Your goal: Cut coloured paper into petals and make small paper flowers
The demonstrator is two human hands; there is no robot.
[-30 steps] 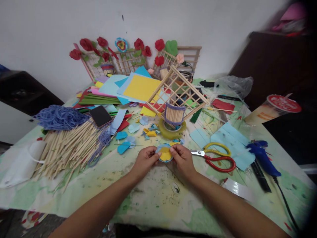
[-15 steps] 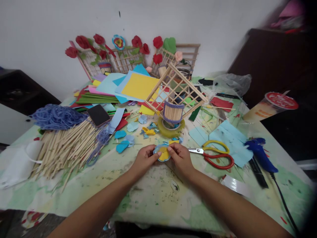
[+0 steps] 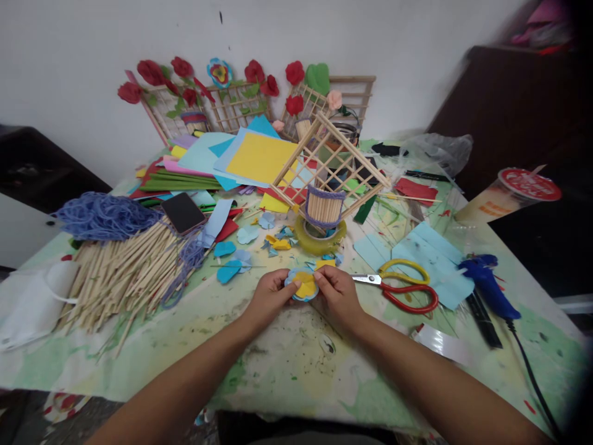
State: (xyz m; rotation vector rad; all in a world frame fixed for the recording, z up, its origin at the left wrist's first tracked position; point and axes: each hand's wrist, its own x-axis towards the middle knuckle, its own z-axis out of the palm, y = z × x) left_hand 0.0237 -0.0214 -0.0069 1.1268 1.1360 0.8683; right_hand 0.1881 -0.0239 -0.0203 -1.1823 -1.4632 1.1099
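Between my two hands is a small paper flower (image 3: pixel 304 285), blue at its scalloped rim with a yellow layer on top. My left hand (image 3: pixel 272 295) pinches its left edge, thumb on the yellow layer. On the opposite edge, my right hand (image 3: pixel 339 293) grips it between thumb and fingers. Scissors (image 3: pixel 393 285) with one yellow and one red handle lie just right of my right hand, their blade tips hidden behind it. Blue paper petals (image 3: pixel 229 271) rest to the left, and small blue and yellow scraps (image 3: pixel 280 240) lie beyond the flower.
A wooden stick lattice (image 3: pixel 331 167) leans over a tape roll (image 3: pixel 319 238). Left are loose sticks (image 3: pixel 125 272), blue yarn (image 3: pixel 106 216) and a phone (image 3: pixel 183 213). Right are a blue glue gun (image 3: pixel 491 287), its cord, and a lidded cup (image 3: pixel 504 194). Coloured paper sheets (image 3: pixel 259 159) lie behind.
The paper flower has tilted slightly, showing more of its face, with both hands still on it. The view has shifted a little; nothing else visibly moved.
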